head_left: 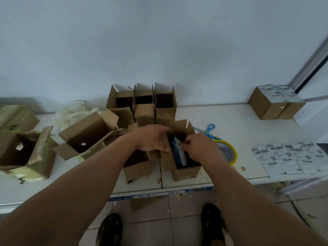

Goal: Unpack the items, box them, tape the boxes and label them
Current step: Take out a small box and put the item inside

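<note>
Boxing stage: item (179, 153), blue-white, stands on end inside open box (186, 172), near-centre on surface (230, 121). Right hand (200, 148) pinches item's top from right, directly above; long axis vertical. Left hand (152, 138), fingers straight, holds left flap back.
</note>
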